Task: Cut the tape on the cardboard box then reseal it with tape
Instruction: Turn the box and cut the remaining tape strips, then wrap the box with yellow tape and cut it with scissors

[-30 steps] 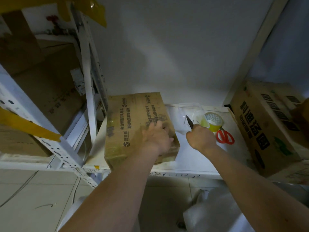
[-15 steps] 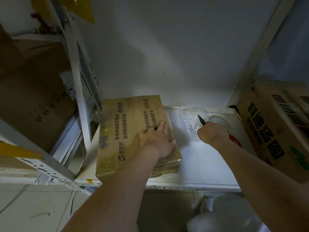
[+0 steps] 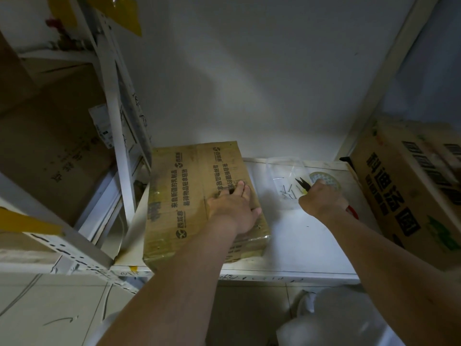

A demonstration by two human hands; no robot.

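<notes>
Head view: left hand [image 3: 233,212] stays flat, fingers straight, on cardboard box [image 3: 199,196]; right hand [image 3: 323,199], right of box, has lifted scissors [image 3: 303,184], fingers clamped round them; cutting next.

Tan cardboard box [image 3: 199,196] with black print, white shelf [image 3: 294,245], red-handled scissors [image 3: 353,212] — black blades, yellowish tape roll [image 3: 329,179]

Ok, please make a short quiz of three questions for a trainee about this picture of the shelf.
1. True or false: the left hand lies flat on the cardboard box.
2. What does the right hand hold? A) scissors B) tape roll C) a pen
3. Fill in: the small plastic bag holds thin metal ____.

Key: 1 true; 2 A; 3 nails, as far as the dim picture shows.
</notes>
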